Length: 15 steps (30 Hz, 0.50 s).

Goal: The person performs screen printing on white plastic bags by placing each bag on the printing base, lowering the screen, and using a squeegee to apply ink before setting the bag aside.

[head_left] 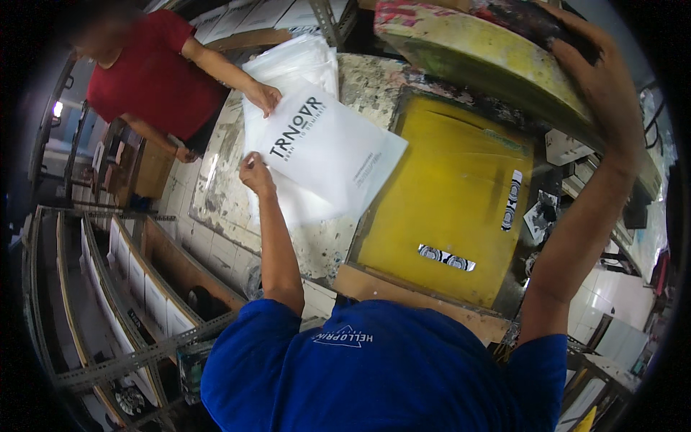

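Right now your left hand (253, 171) pinches the near edge of the white printed bag (327, 147) lying on the paint-stained table (360, 79), while a co-worker's hand (264, 97) holds its far corner. Your right hand (601, 68) seems clamped over the raised yellow screen frame (475, 54), above the yellow printing bed (450, 194).

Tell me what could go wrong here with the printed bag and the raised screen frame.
1. The left hand pinches only one corner of the printed white bag, so it could sag and drag across the paint-stained table, perhaps smudging the print.
2. The right hand alone props up the raised screen frame; a slip could drop it onto the yellow print bed.
3. A co-worker's hand rests on the bag stack beside it, so the two could collide.
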Tool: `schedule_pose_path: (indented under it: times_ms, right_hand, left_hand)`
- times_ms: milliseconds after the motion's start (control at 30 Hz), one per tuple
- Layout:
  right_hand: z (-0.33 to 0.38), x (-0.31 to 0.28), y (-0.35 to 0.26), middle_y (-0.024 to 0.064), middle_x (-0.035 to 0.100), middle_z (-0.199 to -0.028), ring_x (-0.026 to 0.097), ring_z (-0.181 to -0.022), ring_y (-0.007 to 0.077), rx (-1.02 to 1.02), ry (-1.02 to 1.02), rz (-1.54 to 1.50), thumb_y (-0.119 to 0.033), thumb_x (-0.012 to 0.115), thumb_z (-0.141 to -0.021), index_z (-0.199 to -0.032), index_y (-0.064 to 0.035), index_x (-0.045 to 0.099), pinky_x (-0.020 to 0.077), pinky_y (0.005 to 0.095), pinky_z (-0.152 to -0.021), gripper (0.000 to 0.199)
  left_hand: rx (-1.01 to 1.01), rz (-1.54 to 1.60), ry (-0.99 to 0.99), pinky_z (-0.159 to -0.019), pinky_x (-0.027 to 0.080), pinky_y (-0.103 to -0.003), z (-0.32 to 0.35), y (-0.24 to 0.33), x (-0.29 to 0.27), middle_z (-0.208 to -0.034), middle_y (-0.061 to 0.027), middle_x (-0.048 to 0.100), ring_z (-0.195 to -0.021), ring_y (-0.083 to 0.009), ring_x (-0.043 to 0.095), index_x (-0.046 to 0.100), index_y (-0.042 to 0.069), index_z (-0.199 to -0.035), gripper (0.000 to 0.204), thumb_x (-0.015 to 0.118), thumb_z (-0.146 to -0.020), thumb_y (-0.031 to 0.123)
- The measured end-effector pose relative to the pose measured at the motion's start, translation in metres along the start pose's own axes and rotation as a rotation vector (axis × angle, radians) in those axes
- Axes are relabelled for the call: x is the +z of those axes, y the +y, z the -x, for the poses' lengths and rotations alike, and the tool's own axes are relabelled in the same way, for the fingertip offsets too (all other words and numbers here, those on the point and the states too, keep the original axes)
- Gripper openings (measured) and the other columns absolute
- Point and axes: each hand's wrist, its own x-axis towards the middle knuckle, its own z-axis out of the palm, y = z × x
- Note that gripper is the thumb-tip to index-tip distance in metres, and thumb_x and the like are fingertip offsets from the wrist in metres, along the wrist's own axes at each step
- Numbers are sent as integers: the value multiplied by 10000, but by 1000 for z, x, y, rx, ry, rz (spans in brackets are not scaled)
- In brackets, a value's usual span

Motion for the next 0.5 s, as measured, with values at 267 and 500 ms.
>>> schedule_pose_path:
  times_ms: [267, 500]
  right_hand:
    - [-10, 0, 122, 127, 676, -1237, 643, -1110, 178, 86, -167, -145, -273, 658, -970, -1361, -43, 625, 470, 308, -1019, 455]
    - [-11, -1, 114, 152, 644, -1298, 634, -1137, 184, 97, -115, -51, -314, 645, -979, -1382, -46, 607, 464, 321, -1032, 486]
  left_hand:
    - [871, -452, -102, -912, 495, -419, 112, 48, -40, -1100, -140, 729, -1037, -325, 666, 710, 13, -1141, 326, 796, -836, 87]
    - [660, -712, -449, -1025, 406, -473, 199, -1, -22, -1328, -117, 670, -1265, -359, 542, 777, 88, -1094, 323, 779, -862, 313]
